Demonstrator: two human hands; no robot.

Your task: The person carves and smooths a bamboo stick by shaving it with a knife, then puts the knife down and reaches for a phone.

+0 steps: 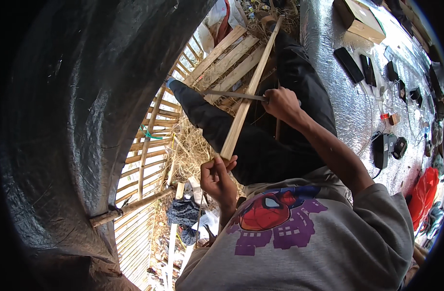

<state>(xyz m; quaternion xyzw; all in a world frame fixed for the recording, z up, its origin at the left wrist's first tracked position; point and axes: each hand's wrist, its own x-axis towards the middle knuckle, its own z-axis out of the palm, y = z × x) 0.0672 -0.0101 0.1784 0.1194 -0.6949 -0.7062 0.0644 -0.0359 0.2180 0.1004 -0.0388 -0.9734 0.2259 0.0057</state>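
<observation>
Wooden strip (253, 89), long and pale: where do you have it?

It slants away from me, over my left leg (202, 111), with the far end up near the end of my right leg (304, 63). I can't tell what that end rests on.

And the near end?

That's in my left hand (218, 180), pinched between thumb and fingers. Gripping right at the tip probably lets me steady or turn the strip while leaving my fingers well apart from the blade.

Which blade?

The knife (235, 95) in my right hand (283, 104). My fist is closed round its handle, and the blade lies across the strip, pointing to my left. Crossing it like that, I'd say, lets the edge bear on the wood's width. Whether it bites, I can't tell.

So your two hands are apart?

Yes, one at the strip's near end, the other further along, just beside its right side. I judge that spacing gives me better control.

Why spread your legs so wide?

Likely for room: the strip has space between them, above the slatted panel (226, 62) and near the straw (185, 155).

What about those black devices (349, 65)?

They lie on the foil sheet (323, 43) to my right, beyond my leg, which seems a sensible place, well apart from the knife.
</observation>
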